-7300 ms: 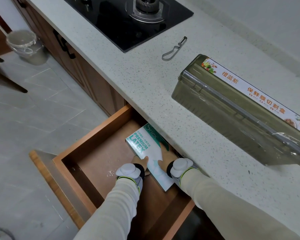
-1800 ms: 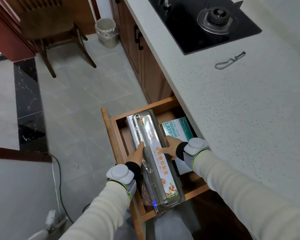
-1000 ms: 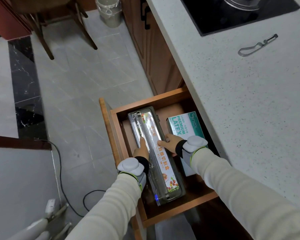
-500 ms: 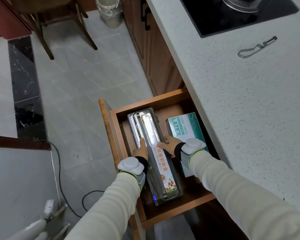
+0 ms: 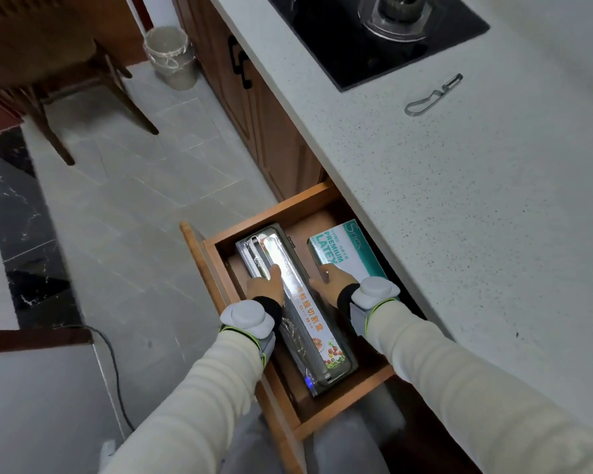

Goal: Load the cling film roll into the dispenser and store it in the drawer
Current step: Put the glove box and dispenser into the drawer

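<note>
The cling film dispenser [image 5: 308, 313] lies flat in the open wooden drawer [image 5: 281, 207], just beside a box of latex gloves [image 5: 348, 249]. The left hand [image 5: 266, 285] holds its left edge, with the thumb on the lid. The right hand [image 5: 329, 280] grips its right edge with curled fingers.

Dispenser [image 5: 297, 313] in drawer [image 5: 281, 208] — glove box [image 5: 348, 251] right.
</note>
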A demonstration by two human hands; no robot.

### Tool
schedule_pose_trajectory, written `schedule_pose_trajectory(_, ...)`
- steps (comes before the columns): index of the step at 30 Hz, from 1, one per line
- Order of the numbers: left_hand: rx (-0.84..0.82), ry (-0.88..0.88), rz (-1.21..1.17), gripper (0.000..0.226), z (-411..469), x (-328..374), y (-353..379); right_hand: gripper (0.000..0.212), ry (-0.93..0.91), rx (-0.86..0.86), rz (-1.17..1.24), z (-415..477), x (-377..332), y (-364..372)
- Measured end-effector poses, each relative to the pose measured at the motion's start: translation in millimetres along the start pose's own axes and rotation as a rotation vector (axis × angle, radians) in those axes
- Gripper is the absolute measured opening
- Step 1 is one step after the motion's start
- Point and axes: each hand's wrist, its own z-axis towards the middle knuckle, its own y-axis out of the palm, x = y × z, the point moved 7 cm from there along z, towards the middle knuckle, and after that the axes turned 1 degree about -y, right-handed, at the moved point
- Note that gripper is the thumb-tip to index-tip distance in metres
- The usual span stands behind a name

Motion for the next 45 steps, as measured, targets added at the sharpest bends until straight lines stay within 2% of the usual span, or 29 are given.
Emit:
schedule_pose_trajectory(3, -0.019, 0.059, 0.062, 0.057, -4.0, 11.4, -0.9, 0.054, 0.029, 0.074, 0.117, -14.7, 10.3, -5.4)
schedule_pose_trajectory(5, -0.015, 0.1, 0.117, 0.039, -3.3, 16.1, 0.1, 0.055, 0.071, 0.117, 0.204, -25.6, 22.8, -6.2)
schedule_pose_trajectory(7, -0.007, 0.128, 0.218, 0.038, -5.0, 19.4, -1.7, 0.058, 0.109, 0.136, 0.253, -36.9, 34.9, -4.6)
schedule_pose_trajectory(11, 0.072, 0.128, 0.429, 0.065, -12.5, 21.4, -10.3, 0.059, 0.151, 0.135, 0.253, -57.1, 54.1, -1.4)
schedule_pose_trajectory(14, 0.157, 0.132, 0.461, 0.07, -19.1, 19.3, -20.2, 0.058, 0.149, 0.114, 0.229, -69.0, 62.0, -0.6)
schedule_pose_trajectory(17, 0.348, 0.148, 0.506, 0.069, -31.3, 14.0, -37.8, 0.059, 0.137, 0.106, 0.214, -80.0, 66.0, -1.8)
schedule_pose_trajectory(19, 0.427, 0.131, 0.462, 0.078, -34.2, 7.2, -49.9, 0.059, 0.136, 0.115, 0.209, -86.9, 68.4, -2.3)
schedule_pose_trajectory(23, 0.262, 0.09, 0.48, 0.085, -10.6, -10.2, -48.2, 0.058, 0.14, 0.104, 0.192, -95.9, 72.2, 0.8)
schedule_pose_trajectory(28, 0.231, 0.103, 0.352, 0.089, -1.8, -10.4, -50.1, 0.056, 0.149, 0.111, 0.208, -99.3, 70.6, 5.8)
schedule_pose_trajectory(33, 0.129, 0.083, 0.481, 0.09, -5.2, 1.7, -31.7, 0.045, 0.19, 0.152, 0.229, -103.8, 64.1, 2.2)
schedule_pose_trajectory(36, 0.095, 0.159, 0.569, 0.092, -10.2, 14.9, -19.5, 0.04, 0.233, 0.178, 0.26, -107.6, 63.5, -2.6)
schedule_pose_trajectory(40, 0.022, 0.227, 0.678, 0.072, -13.9, 28.0, -0.7, 0.044, 0.276, 0.236, 0.302, -117.5, 69.7, -7.2)
schedule_pose_trajectory(42, -0.039, 0.291, 0.689, 0.059, -20.4, 35.3, 9.1, 0.036, 0.298, 0.257, 0.34, -121.3, 76.1, -7.9)
schedule_pose_trajectory(44, -0.049, 0.341, 0.76, 0.055, -22.4, 40.7, 15.4, 0.021, 0.319, 0.252, 0.39, -124.1, 80.8, -5.4)
schedule_pose_trajectory(45, -0.045, 0.347, 0.814, 0.057, -24.1, 43.9, 16.9, 0.028, 0.332, 0.258, 0.412, -126.0, 82.6, -4.4)
